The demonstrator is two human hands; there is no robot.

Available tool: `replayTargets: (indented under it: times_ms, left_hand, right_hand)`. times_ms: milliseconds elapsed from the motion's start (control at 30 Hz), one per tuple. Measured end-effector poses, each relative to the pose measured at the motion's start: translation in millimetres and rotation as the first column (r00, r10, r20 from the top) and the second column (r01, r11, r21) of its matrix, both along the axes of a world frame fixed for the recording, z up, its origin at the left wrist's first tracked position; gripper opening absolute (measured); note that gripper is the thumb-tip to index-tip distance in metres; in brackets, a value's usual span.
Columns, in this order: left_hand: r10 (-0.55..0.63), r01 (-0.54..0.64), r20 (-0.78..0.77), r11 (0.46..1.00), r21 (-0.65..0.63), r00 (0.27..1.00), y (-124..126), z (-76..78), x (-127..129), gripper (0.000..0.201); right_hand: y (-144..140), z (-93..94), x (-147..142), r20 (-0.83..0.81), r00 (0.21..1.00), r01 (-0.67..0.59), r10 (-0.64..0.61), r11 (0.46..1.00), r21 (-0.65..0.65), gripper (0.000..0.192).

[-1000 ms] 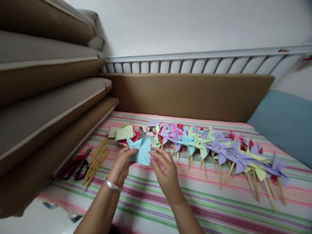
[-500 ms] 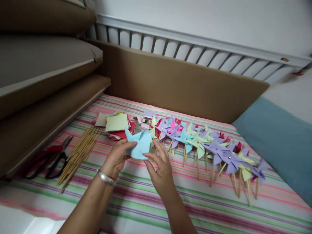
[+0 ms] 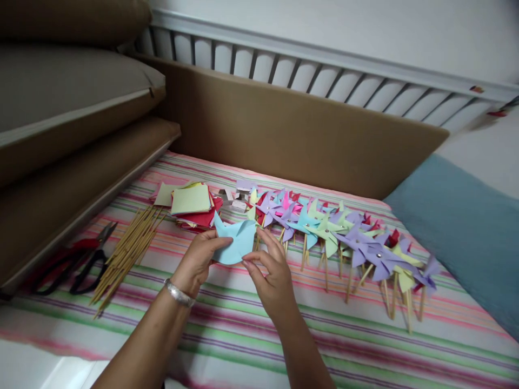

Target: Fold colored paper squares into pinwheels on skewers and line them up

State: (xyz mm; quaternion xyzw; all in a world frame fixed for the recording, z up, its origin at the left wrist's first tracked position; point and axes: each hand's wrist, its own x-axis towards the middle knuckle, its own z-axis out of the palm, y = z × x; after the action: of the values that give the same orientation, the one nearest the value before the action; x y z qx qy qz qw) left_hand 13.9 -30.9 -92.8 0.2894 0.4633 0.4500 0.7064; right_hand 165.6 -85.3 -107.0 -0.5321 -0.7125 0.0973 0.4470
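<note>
A bed covered with a striped sheet of pink, green and purple bands [image 3: 365, 335] is serving as the work surface, and a long tan padded board [image 3: 308, 129] is standing along its far edge in front of a white slatted rail [image 3: 324, 75]. Brown flat cushions [image 3: 73, 124] are lying stacked at the left, and a blue pillow [image 3: 458, 227] is resting at the right.

The left hand [image 3: 198, 259] is gripping the light blue cut paper square [image 3: 236, 244] at its left edge, with the thumb lying on top and the fingers curled beneath. A silver bracelet [image 3: 179, 293] is sitting on that wrist. The right hand [image 3: 272, 275] is pinching the lower right edge of the same paper between thumb and forefinger, while the other fingers are fanning out loosely. The paper is being held just above the sheet, near the middle of the view, with its corners partly bent up.

Just behind the paper, a stack of coloured paper squares in yellow, green and red [image 3: 190, 205] is lying on the sheet. To its right, a row of finished paper pinwheels on wooden sticks [image 3: 344, 237] is extending toward the pillow. A bundle of thin bamboo sticks [image 3: 127, 251] is lying left of the hands, and red-handled scissors [image 3: 75, 262] are lying just beside that bundle.
</note>
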Motion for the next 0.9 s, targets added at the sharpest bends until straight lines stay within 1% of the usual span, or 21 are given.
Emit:
replayTargets:
  times_ms: [167,333,433,733,900]
  left_hand:
    - [-0.082,0.092,-0.112,0.992,0.086,0.990,-3.6,-9.1,9.4,0.024]
    - [-0.180,0.200,-0.145,0.970,0.140,0.973,-4.9,-14.7,13.4,0.024]
    - [-0.214,0.241,-0.171,0.959,0.152,0.962,-4.8,-14.9,13.3,0.023]
    - [-0.246,0.287,-0.226,0.944,0.166,0.942,-4.8,-13.8,11.5,0.017]
    - [-0.306,0.337,-0.174,0.923,0.187,0.936,-6.4,-7.1,8.2,0.014]
  right_hand:
    - [-1.9,6.1,0.2,-0.005,0.998,0.057,-0.057,0.998,-0.035,0.010]
    - [0.6,2.7,0.7,-0.014,0.995,0.100,-0.101,0.993,-0.057,0.010]
    - [2.0,0.2,1.0,0.001,0.994,0.109,-0.109,0.992,-0.056,0.011]
    - [1.6,0.8,-2.0,0.007,0.988,0.155,-0.155,0.986,-0.057,0.010]
    - [1.5,1.1,-3.0,0.025,0.984,0.178,-0.177,0.983,-0.044,0.009]
